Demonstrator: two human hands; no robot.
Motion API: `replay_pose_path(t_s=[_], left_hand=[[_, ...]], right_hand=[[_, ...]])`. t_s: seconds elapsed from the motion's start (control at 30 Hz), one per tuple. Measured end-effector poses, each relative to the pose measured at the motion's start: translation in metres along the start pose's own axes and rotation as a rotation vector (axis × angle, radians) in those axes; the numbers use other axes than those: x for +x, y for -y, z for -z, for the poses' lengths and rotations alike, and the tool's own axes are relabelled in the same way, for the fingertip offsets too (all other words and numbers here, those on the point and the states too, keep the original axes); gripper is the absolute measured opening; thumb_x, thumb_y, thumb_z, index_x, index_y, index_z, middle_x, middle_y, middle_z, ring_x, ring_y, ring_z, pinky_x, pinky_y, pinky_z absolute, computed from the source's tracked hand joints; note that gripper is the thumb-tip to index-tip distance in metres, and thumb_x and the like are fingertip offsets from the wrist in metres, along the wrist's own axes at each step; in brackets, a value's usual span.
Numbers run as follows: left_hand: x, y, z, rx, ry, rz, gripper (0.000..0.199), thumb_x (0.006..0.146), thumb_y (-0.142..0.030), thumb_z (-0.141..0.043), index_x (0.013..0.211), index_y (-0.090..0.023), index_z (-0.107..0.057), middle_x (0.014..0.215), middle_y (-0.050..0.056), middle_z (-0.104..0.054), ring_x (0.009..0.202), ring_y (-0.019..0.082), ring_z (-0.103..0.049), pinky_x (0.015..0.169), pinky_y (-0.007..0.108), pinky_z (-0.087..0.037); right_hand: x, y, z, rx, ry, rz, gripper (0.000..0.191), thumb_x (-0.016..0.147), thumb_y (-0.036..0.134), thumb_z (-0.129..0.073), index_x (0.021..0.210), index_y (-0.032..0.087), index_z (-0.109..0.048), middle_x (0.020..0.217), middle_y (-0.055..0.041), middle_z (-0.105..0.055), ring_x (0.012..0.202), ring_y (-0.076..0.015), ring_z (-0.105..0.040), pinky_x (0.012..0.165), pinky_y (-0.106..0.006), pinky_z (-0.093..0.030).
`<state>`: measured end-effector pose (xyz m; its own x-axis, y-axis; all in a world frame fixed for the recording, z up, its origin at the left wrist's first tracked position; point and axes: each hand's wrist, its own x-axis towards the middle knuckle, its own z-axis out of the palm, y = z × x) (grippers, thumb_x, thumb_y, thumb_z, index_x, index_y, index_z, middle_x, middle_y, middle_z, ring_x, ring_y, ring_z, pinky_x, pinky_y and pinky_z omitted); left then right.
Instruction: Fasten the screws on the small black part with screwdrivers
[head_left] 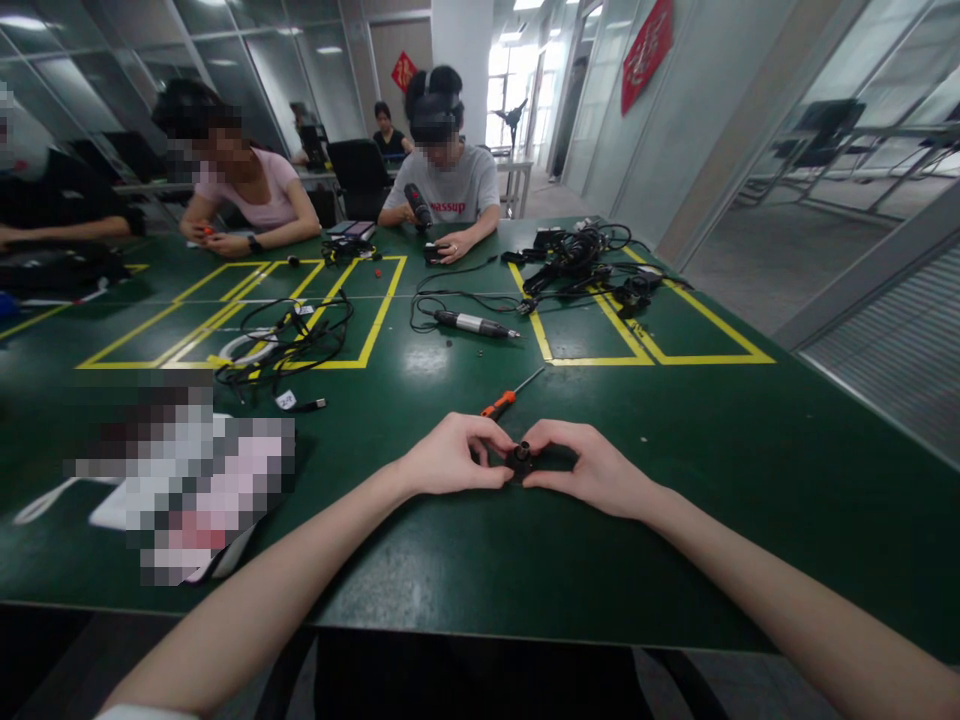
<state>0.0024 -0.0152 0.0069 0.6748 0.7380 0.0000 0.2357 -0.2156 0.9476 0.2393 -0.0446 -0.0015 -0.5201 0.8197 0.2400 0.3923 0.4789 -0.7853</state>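
Between my two hands is a small dark part (522, 460) with a short round metal-looking stub standing up from it; its exact kind is too small to make out. My left hand (457, 455) pinches its left side between thumb and fingers. From the other side my right hand (589, 462) grips it the same way, thumb nearest me. Just beyond my fingertips lies a screwdriver (504, 402) with an orange and black handle, its shaft pointing away to the right. The lower side of the part is hidden.
On the green table (420, 560) lie a corded electric screwdriver (474, 324), a tangle of black cables (574, 260) at far right, and more cables (292, 345) at left. Blurred flat items (225, 480) lie near my left arm. A co-worker (450, 170) in grey handles a power tool opposite.
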Motion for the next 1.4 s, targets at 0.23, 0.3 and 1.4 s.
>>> replay_pose_path(t_s=[0.23, 0.3, 1.4], left_hand=[[0.0, -0.002, 0.0, -0.148, -0.022, 0.075, 0.034, 0.066, -0.027, -0.091, 0.093, -0.013, -0.076, 0.089, 0.005, -0.079, 0.076, 0.013, -0.07, 0.079, 0.029, -0.059], [0.0, -0.002, 0.0, -0.158, -0.008, 0.105, 0.031, 0.066, -0.027, -0.091, 0.088, -0.012, -0.075, 0.089, 0.006, -0.079, 0.075, 0.013, -0.07, 0.079, 0.029, -0.059], [0.0, 0.004, -0.01, -0.049, -0.203, 0.008, 0.032, 0.07, -0.029, -0.089, 0.08, -0.014, -0.062, 0.093, 0.003, -0.07, 0.073, 0.01, -0.06, 0.068, 0.024, -0.048]], right_hand=[[-0.001, 0.0, 0.001, 0.007, 0.008, -0.002, 0.033, 0.087, 0.053, -0.08, 0.09, 0.022, -0.07, 0.095, -0.0065, -0.075, 0.089, -0.0246, -0.072, 0.082, -0.039, -0.06], [-0.001, -0.001, 0.001, 0.005, 0.004, 0.015, 0.034, 0.088, 0.054, -0.079, 0.088, 0.022, -0.069, 0.096, -0.0067, -0.075, 0.088, -0.0243, -0.071, 0.081, -0.039, -0.059], [-0.002, 0.006, -0.005, -0.273, -0.135, 0.101, 0.005, 0.09, 0.021, -0.075, 0.091, 0.02, -0.071, 0.089, -0.0061, -0.078, 0.08, -0.0216, -0.075, 0.075, -0.033, -0.061]])
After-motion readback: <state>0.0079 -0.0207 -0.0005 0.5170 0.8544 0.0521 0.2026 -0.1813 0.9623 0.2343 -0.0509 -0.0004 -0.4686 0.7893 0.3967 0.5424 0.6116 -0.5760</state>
